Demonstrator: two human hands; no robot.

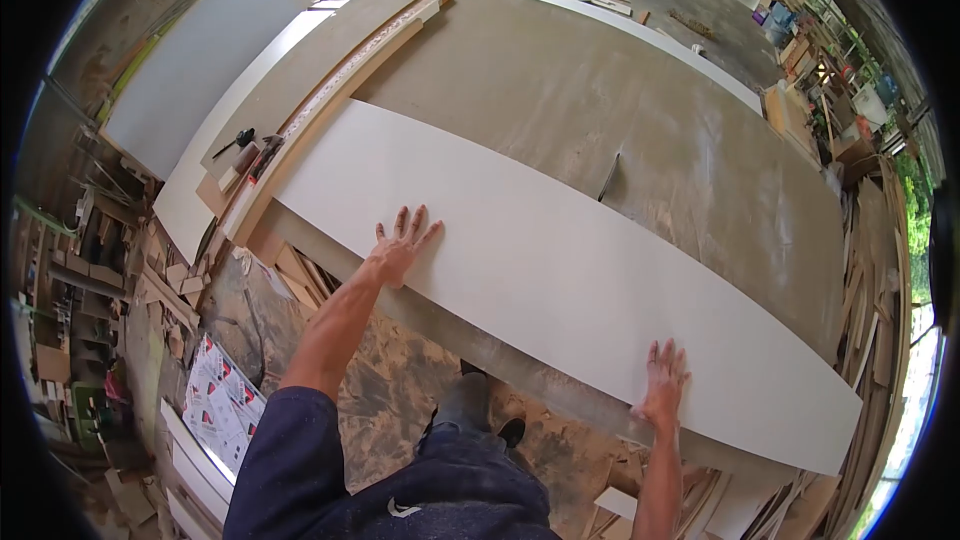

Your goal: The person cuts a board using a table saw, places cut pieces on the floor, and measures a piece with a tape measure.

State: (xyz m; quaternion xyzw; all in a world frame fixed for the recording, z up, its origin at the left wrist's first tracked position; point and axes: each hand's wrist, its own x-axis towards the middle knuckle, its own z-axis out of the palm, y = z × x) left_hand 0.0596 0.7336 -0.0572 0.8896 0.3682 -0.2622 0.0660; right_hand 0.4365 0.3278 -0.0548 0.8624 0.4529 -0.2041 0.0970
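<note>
Brown dust lies on the workshop floor (pixel 395 375) beside a wide worktable (pixel 500 60). On its near part rests a long white panel (pixel 530 240), beside a wooden rail (pixel 308 142). Left hand (pixel 398 252) and right hand (pixel 663 390) lie open upon the panel, gripping nothing.

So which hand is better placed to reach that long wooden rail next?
Probably the left hand: it rests on the white board nearer the wooden rail, while the right hand rests toward the board's opposite end.
</note>
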